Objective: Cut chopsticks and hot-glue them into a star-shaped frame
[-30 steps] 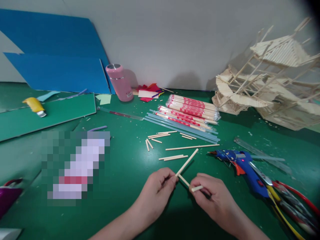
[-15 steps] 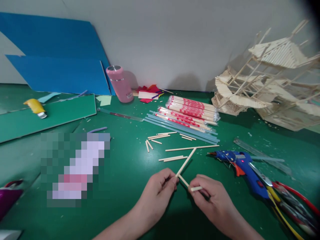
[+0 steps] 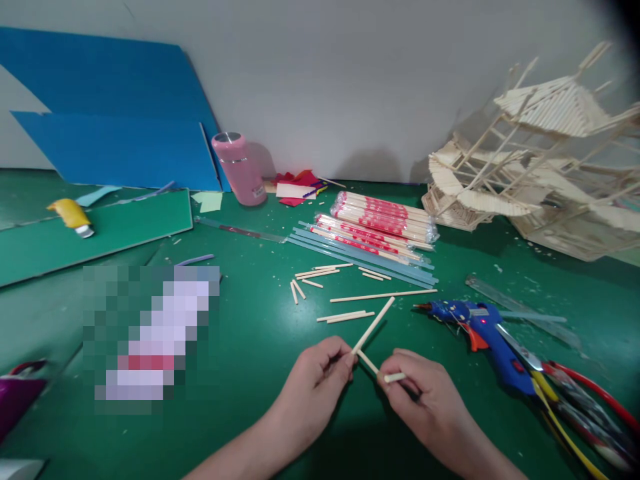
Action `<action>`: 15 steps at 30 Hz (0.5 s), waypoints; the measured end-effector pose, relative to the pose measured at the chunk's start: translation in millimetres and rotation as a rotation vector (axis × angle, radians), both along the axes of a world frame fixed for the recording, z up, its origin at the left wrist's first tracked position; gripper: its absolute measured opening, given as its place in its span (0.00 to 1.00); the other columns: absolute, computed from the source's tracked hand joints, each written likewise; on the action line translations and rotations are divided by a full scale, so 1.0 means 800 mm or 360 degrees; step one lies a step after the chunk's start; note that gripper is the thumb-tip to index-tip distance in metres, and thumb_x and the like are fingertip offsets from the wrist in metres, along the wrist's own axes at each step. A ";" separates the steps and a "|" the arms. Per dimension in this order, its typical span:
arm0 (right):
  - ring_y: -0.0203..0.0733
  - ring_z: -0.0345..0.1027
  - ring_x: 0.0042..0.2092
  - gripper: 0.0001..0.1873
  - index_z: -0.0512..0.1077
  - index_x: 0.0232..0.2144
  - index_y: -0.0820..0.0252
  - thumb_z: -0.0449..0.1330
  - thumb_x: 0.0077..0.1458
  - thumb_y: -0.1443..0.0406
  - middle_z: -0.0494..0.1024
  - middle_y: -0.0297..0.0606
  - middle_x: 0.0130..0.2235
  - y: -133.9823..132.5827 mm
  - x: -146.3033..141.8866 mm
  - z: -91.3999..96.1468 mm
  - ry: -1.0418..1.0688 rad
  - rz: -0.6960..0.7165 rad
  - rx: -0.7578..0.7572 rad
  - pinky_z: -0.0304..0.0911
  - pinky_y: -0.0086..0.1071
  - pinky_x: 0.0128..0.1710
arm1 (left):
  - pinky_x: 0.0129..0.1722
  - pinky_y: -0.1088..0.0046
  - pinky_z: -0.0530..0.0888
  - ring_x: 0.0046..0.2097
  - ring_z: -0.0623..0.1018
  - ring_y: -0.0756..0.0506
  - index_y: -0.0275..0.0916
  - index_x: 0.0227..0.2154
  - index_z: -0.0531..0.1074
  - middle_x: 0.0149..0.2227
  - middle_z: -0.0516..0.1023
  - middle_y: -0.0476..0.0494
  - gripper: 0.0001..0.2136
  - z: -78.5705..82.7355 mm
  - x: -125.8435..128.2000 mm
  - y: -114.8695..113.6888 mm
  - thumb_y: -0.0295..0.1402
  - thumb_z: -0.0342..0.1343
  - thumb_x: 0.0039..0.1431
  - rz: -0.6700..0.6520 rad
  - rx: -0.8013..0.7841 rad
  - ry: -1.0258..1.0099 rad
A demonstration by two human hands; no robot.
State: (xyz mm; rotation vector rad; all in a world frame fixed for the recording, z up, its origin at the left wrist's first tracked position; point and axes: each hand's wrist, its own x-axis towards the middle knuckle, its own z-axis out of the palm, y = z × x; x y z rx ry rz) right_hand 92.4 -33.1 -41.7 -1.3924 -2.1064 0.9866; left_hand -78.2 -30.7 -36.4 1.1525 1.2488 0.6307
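Observation:
My left hand (image 3: pixel 313 387) is closed in a pinch on the near end of a long wooden stick (image 3: pixel 374 324) that slants up and to the right over the green mat. My right hand (image 3: pixel 425 400) is closed on a short wooden stick (image 3: pixel 369 362), and a pale stub shows between its fingers. The two sticks meet at a corner between my hands. Loose cut sticks (image 3: pixel 345 315) lie on the mat just beyond them.
A blue glue gun (image 3: pixel 483 332) lies at the right with red and yellow cables (image 3: pixel 583 407). Packs of chopsticks (image 3: pixel 383 220), a pink bottle (image 3: pixel 237 167), blue boards (image 3: pixel 110 120), a yellow cutter (image 3: pixel 70 213) and a stick-built model (image 3: pixel 540 160) stand further back.

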 end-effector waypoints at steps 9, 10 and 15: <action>0.30 0.52 0.22 0.10 0.64 0.19 0.60 0.50 0.50 0.69 0.58 0.28 0.19 -0.001 0.000 -0.003 0.0015 -0.0043 -0.0010 0.47 0.25 0.22 | 0.22 0.78 0.56 0.24 0.59 0.53 0.35 0.23 0.63 0.21 0.59 0.53 0.11 -0.001 -0.002 -0.001 0.36 0.43 0.56 -0.0042 0.0099 0.0029; 0.31 0.52 0.22 0.10 0.64 0.19 0.60 0.50 0.50 0.70 0.58 0.28 0.19 -0.001 0.000 -0.004 0.0013 -0.0045 -0.0006 0.47 0.25 0.22 | 0.23 0.77 0.56 0.24 0.59 0.53 0.35 0.23 0.63 0.21 0.59 0.53 0.11 -0.001 -0.002 -0.001 0.36 0.43 0.57 -0.0044 0.0104 0.0030; 0.31 0.53 0.22 0.10 0.64 0.18 0.60 0.50 0.49 0.70 0.58 0.28 0.19 -0.001 -0.001 -0.004 0.0014 -0.0039 0.0010 0.47 0.25 0.22 | 0.23 0.77 0.57 0.24 0.60 0.53 0.36 0.23 0.63 0.21 0.60 0.53 0.11 0.000 0.000 0.001 0.35 0.43 0.57 -0.0077 0.0142 0.0071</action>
